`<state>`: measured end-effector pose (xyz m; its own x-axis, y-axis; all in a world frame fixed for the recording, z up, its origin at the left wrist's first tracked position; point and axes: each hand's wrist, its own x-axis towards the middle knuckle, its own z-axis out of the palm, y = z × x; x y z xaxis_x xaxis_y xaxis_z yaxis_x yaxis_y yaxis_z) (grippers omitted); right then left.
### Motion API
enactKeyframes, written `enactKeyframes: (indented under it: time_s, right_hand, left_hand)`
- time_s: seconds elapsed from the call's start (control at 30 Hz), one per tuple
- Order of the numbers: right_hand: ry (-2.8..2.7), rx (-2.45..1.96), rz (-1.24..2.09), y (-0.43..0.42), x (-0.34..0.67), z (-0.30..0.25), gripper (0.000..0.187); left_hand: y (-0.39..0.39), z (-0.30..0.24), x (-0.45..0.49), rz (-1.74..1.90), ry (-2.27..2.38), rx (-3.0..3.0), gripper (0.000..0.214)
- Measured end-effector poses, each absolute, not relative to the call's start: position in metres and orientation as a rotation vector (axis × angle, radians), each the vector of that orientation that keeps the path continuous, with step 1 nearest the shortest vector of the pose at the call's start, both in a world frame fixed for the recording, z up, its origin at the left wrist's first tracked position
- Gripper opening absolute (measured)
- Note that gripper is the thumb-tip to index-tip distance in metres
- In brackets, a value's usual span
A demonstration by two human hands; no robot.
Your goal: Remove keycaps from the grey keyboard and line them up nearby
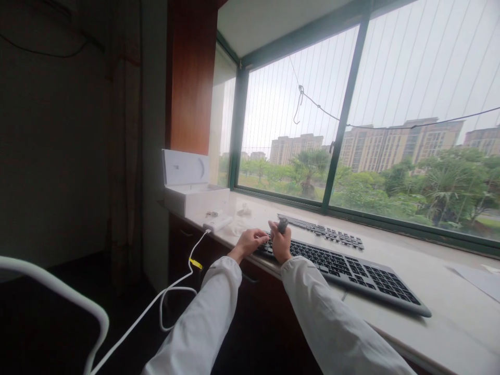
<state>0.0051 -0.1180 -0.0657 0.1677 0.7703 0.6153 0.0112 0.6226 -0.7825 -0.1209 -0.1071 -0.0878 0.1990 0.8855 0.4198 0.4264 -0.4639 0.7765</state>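
A black keyboard (pixel 353 271) lies along the counter, its left end beneath my hands. My right hand (pixel 280 244) is closed in a fist round a black-handled tool (pixel 283 225), whose thick handle sticks up above the fingers. The tool's lower end is hidden by the hand. Just left of it, my left hand (pixel 252 242) is at the keyboard's left end, with fingers bent and drawn together. Whatever it may hold is too small to make out. Behind the keyboard, rows of loose dark keycaps (pixel 332 233) lie on the counter.
An open white box (pixel 195 198) stands at the counter's left end. Near it are a white power strip (pixel 216 223) and a white cable (pixel 172 286) hanging over the edge. Papers (pixel 478 278) lie at right. A window (pixel 289 135) runs behind the counter (pixel 449 333).
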Motion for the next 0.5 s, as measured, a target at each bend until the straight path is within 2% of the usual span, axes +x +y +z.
enactKeyframes:
  time_s: [0.23, 0.37, 0.5]
  right_hand:
    - [-1.465, -0.915, 0.145, -0.131, 0.032, -0.042, 0.050]
    - [-1.621, -0.997, -0.142, -0.129, 0.090, -0.022, 0.050]
    - [-1.714, -1.170, -0.426, -0.122, 0.169, -0.006, 0.044]
  left_hand:
    - [-0.110, -0.091, -0.112, 1.425, 1.376, 1.780, 0.021]
    - [-0.118, -0.088, -0.109, 1.505, 1.420, 1.823, 0.018]
    - [-0.117, -0.089, -0.111, 1.512, 1.433, 1.810, 0.024]
